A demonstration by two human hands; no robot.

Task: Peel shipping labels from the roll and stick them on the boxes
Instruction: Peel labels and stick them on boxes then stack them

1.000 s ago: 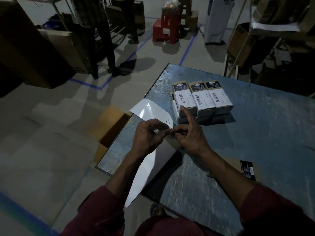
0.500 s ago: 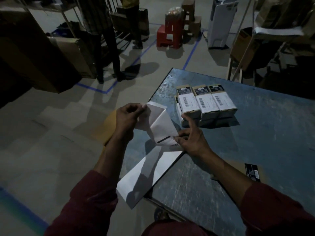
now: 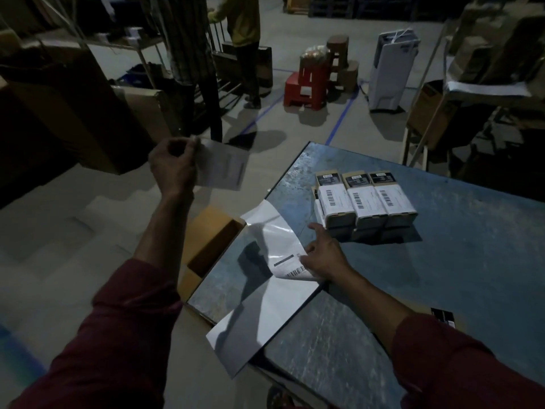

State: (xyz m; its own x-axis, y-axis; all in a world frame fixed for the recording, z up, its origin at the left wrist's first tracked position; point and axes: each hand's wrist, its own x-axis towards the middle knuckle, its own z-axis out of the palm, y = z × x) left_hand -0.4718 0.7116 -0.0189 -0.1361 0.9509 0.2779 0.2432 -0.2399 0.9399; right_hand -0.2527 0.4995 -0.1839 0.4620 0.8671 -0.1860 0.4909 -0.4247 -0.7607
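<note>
My left hand (image 3: 172,169) is raised over the floor left of the table and pinches a peeled white shipping label (image 3: 222,169) by its edge. My right hand (image 3: 324,255) holds down the white label strip (image 3: 265,290), which lies across the table's near left corner and hangs over the edge; a barcode label shows beside my fingers. Three small boxes (image 3: 365,202) stand side by side on the blue-grey table (image 3: 457,261), each with a white barcode label on top. More boxes lie under them.
An open cardboard carton (image 3: 209,246) sits on the floor against the table's left edge. A dark box (image 3: 442,317) shows behind my right forearm. Two people (image 3: 200,63) stand at the back near shelving, red stools (image 3: 309,84) and a white unit (image 3: 392,69).
My left hand pulled the label free of the strip and lifted it up and to the left. My right hand stayed on the strip, which has flattened onto the table.
</note>
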